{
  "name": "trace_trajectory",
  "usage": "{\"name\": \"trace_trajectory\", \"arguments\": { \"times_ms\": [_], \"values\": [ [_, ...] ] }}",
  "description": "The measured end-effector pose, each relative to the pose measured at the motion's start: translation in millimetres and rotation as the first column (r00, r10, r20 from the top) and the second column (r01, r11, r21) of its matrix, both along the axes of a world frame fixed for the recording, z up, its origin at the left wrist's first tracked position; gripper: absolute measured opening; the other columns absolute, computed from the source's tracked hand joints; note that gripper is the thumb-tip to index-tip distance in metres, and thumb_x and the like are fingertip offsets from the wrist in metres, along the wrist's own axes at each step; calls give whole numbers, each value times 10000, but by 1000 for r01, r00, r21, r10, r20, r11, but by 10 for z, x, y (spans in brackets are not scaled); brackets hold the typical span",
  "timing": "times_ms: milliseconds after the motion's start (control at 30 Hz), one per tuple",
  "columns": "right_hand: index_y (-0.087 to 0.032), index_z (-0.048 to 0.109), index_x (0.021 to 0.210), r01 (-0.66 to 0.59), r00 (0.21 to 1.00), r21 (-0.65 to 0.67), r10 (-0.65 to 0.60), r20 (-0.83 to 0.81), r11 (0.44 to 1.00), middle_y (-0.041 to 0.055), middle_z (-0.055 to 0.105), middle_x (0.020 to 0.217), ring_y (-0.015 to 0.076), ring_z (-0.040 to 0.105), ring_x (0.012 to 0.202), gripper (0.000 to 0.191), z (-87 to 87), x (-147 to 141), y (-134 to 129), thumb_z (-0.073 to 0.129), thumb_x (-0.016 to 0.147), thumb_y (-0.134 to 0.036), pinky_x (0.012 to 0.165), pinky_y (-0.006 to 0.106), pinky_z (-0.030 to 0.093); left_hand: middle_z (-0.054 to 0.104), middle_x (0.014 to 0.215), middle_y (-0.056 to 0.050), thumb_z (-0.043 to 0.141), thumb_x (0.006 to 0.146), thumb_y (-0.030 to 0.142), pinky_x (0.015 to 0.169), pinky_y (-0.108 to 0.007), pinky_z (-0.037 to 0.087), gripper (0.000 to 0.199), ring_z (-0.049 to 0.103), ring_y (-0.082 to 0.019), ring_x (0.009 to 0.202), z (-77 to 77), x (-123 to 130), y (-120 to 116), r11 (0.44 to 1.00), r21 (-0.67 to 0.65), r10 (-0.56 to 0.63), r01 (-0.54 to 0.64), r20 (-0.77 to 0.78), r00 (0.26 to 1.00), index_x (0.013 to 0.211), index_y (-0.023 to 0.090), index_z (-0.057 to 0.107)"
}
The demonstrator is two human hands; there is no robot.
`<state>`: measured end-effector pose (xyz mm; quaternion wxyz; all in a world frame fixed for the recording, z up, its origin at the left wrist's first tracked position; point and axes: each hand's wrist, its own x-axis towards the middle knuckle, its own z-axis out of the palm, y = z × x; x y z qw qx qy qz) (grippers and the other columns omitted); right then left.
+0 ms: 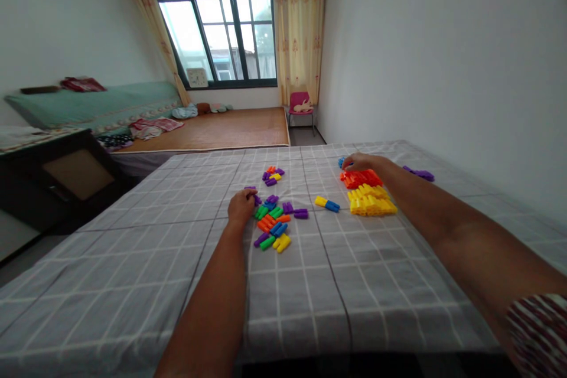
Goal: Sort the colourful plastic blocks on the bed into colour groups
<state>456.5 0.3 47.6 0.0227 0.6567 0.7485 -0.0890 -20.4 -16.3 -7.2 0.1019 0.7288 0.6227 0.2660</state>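
My left hand (241, 208) has its fingers closed on a purple clothes peg (257, 199) at the left side of a mixed heap. That heap holds green pegs (268, 211), orange pegs (268, 223), blue, purple and yellow pegs (282, 243). Farther right, my right hand (358, 161) reaches over a red-orange pile of pegs (361, 179). Its fingers are pinched at some blue pegs (341, 163), and its fingertips are partly hidden. A yellow pile of pegs (372, 201) lies in front of the red-orange one, below my right forearm.
Between the heaps lie a yellow-and-blue pair (327, 204) and purple pegs (300, 213). A small mixed cluster (272, 176) sits farther back. More purple pegs (419, 173) lie beyond my right arm. All rest on a grey checked cloth (301, 295); a white wall (443, 59) stands right.
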Motion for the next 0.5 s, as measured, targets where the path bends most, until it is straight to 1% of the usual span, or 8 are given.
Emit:
{"name": "trace_trajectory", "arguments": {
  "times_ms": [100, 233, 400, 500],
  "values": [
    [-230, 757, 1001, -21, 1000, 40, 20, 8, 999, 29, 750, 988, 194, 682, 852, 272, -9, 12, 8, 630, 764, -279, 739, 252, 510, 718, 1111, -25, 463, 822, 175, 895, -279, 482, 357, 646, -186, 1028, 6, 4, -7, 1000, 4, -4, 4, 0, 1000, 1069, 230, 714],
    [-215, 753, 992, -48, 998, 86, 46, 34, 995, 31, 747, 1004, 188, 677, 862, 270, -24, -8, -3, 614, 761, -218, 745, 243, 501, 724, 1089, -34, 462, 824, 184, 884, -289, 488, 358, 653, -194, 1011, 11, 8, -8, 1000, -6, 0, 0, 9, 1000, 1077, 226, 712],
    [-208, 755, 968, -13, 999, 99, 8, 54, 995, 28, 750, 986, 177, 676, 858, 259, -36, -77, -46, 593, 768, -187, 719, 220, 493, 720, 1105, -35, 468, 813, 165, 898, -280, 484, 362, 648, -187, 1031, 7, 3, -12, 1000, -1, -19, 19, 34, 999, 1072, 219, 714],
    [-212, 746, 984, 13, 997, 100, -21, 79, 995, 21, 748, 990, 169, 674, 862, 268, 29, -133, -74, 570, 786, -169, 722, 214, 490, 718, 1114, -34, 470, 811, 156, 907, -279, 483, 359, 647, -182, 1039, 9, 7, -19, 1000, 2, -22, 22, 56, 998, 1065, 216, 716]
  ]
}}
